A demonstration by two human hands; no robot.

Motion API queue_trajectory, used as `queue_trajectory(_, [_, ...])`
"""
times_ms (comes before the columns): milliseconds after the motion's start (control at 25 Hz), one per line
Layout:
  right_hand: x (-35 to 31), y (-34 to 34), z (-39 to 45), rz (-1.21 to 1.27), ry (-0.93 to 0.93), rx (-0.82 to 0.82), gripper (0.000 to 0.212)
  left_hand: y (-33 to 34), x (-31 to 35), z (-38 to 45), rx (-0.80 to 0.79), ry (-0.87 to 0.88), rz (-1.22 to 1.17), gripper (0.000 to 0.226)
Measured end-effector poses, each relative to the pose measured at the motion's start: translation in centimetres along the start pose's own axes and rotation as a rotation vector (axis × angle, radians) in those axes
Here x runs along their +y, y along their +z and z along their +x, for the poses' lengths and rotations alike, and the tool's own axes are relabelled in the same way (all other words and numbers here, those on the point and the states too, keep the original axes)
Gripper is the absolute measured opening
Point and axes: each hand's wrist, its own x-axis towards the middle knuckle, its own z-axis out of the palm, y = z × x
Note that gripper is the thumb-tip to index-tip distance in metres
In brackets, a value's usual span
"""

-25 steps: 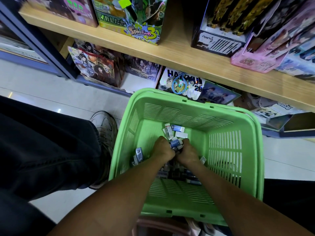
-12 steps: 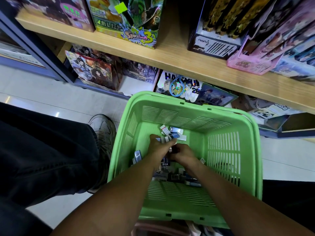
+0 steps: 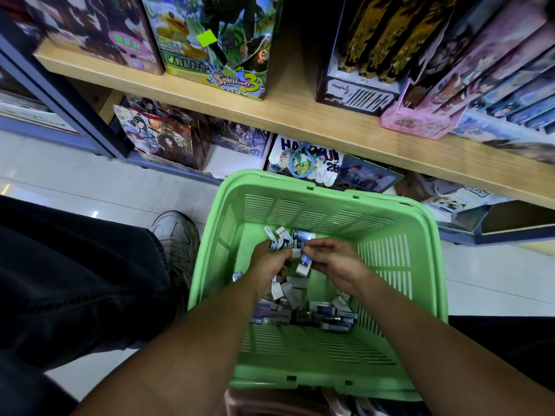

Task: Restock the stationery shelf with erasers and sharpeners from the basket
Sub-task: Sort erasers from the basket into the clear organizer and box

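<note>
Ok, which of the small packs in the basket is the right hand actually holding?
The white and blue pack hanging upright from the right hand, pinched at its top. The other loose packs lie on the floor of the basket, or bunch in the left hand.

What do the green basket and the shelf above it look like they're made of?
Green basket: moulded plastic by the look, smooth and slightly glossy, with slotted vents in its walls.
Shelf: pale wood or wood-look laminate, matt, with faint straight grain lines; which one is unclear.

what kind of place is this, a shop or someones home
Most likely a shop selling stationery and anime or game merchandise: a wooden display shelf lined with boxed goods like the Splatoon 3 box, and a green shopping basket holding small packaged items.
</note>
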Motion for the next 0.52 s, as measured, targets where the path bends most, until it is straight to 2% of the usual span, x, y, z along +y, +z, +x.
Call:
queue_trajectory(80, [-0.7, -0.3, 0.1, 0.045, -0.014, 0.025, 0.029, 0.0, 0.3, -0.3, -0.051, -0.008, -0.046, 0.040])
queue_trajectory(200, [-1.6, -0.2, -0.4, 0.046, -0.047, 0.031, 0.022, -0.1, 1.5, -1.5, -0.087, 0.015, -0.052, 0.020])
queue_trajectory(320, [-3.2, -0.2, -2.0, -0.063, -0.102, 0.018, 0.014, -0.9, 2.9, -2.9, -0.124, 0.022, 0.036, 0.023])
queue_trajectory(440, [-5.2, -0.4, -4.0, -0.151, -0.155, -0.019, 0.016, -1.3, 4.9, -5.0, -0.214, 0.073, 0.133, 0.010])
queue_trajectory(520, [-7.2, -0.8, -6.0, -0.184, -0.202, -0.054, 0.017, -1.4, 6.4, -6.2, -0.280, 0.129, 0.175, 0.022])
